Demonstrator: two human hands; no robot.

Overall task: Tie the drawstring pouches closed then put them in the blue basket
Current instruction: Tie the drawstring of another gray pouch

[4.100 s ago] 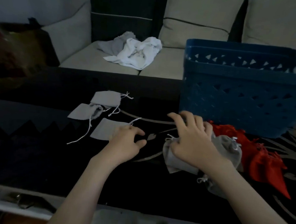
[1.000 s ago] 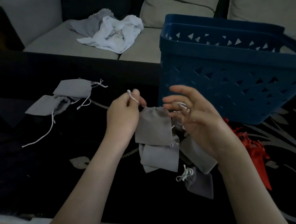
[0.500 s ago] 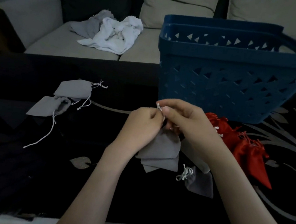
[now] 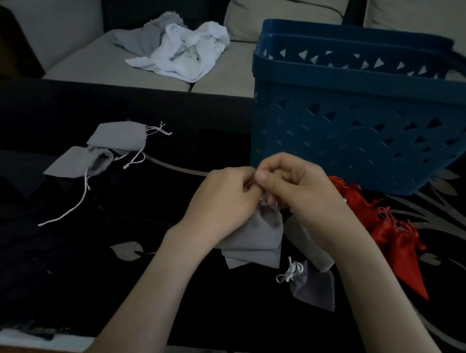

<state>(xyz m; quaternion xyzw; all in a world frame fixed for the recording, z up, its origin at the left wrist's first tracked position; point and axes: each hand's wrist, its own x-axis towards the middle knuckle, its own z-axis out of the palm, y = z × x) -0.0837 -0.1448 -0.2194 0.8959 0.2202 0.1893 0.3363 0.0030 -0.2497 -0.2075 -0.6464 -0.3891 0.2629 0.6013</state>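
Grey pouch [image 4: 260, 236] hangs below left hand [image 4: 223, 201] and right hand [image 4: 304, 195], both pinching its hidden top.

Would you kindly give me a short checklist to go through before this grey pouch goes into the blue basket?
1. Left hand and right hand hold the grey fabric pouch at its top: ok.
2. Knot on that pouch finished: cannot tell; the fingers hide the cord.
3. Blue plastic basket upright just beyond the hands: ok.
4. Room inside the basket: cannot tell; its floor is hidden.
5. Two flat grey pouches at left tied: not ok; their cords lie loose.
6. Red satin pouches beside the right wrist tied: cannot tell.
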